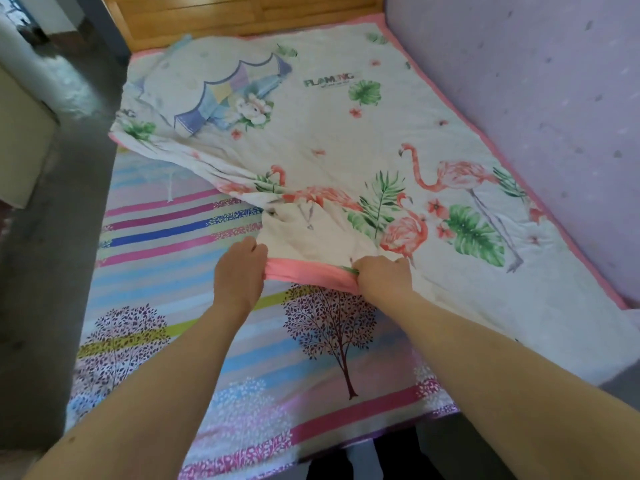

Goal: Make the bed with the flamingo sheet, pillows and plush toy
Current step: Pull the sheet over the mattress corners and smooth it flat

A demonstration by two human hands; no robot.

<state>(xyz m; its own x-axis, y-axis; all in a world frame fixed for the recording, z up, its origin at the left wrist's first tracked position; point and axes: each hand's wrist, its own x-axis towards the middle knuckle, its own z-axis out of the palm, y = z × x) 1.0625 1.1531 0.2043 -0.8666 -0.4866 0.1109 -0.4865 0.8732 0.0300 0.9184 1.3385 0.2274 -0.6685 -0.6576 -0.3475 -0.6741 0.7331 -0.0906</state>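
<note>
The white flamingo sheet (346, 133) with a pink border covers the far and right part of the bed, bunched and folded toward the middle. My left hand (239, 271) and my right hand (381, 275) both grip its pink edge (308, 271) near the bed's centre, a short stretch of border taut between them. Under it lies a striped sheet with tree prints (207, 341). A pillow with a pastel tent print (221, 95) lies on the flamingo sheet at the far left. No plush toy is in sight.
A wooden headboard (225, 19) stands at the far end. A lilac wall (536, 98) runs along the bed's right side. Grey floor (52, 254) lies to the left, with a pale piece of furniture (20, 133) at the left edge.
</note>
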